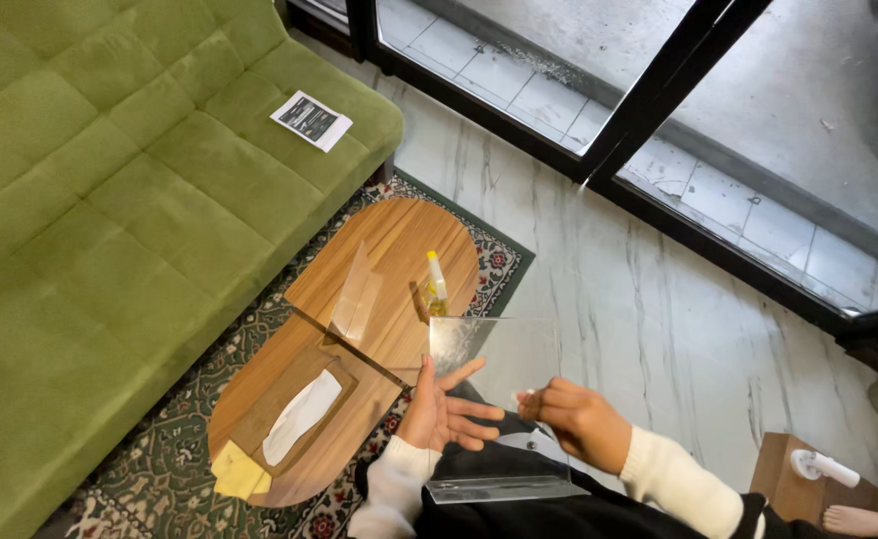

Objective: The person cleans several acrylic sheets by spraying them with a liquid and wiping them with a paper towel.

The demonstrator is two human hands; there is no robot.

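I hold a clear acrylic stand (pixel 504 349) upright over my lap, its bent foot (pixel 504 489) toward me. My left hand (pixel 441 409) steadies it at the left edge, thumb up along the edge and fingers spread against the sheet. My right hand (pixel 577 421) is curled against the sheet's lower right, fingertips pinched on a small white piece (pixel 529 395); I cannot tell what it is. A yellow spray bottle (pixel 437 284) stands on the wooden oval table (pixel 399 240) just beyond the sheet.
On the table are a second clear stand (pixel 356 297), a wooden tissue holder (pixel 301 414) and a yellow cloth (pixel 239 471). A green sofa (pixel 109 200) with a leaflet (pixel 311 121) is at left. Glass doors (pixel 658 110) lie ahead, and a small wooden stool (pixel 808 484) sits at right.
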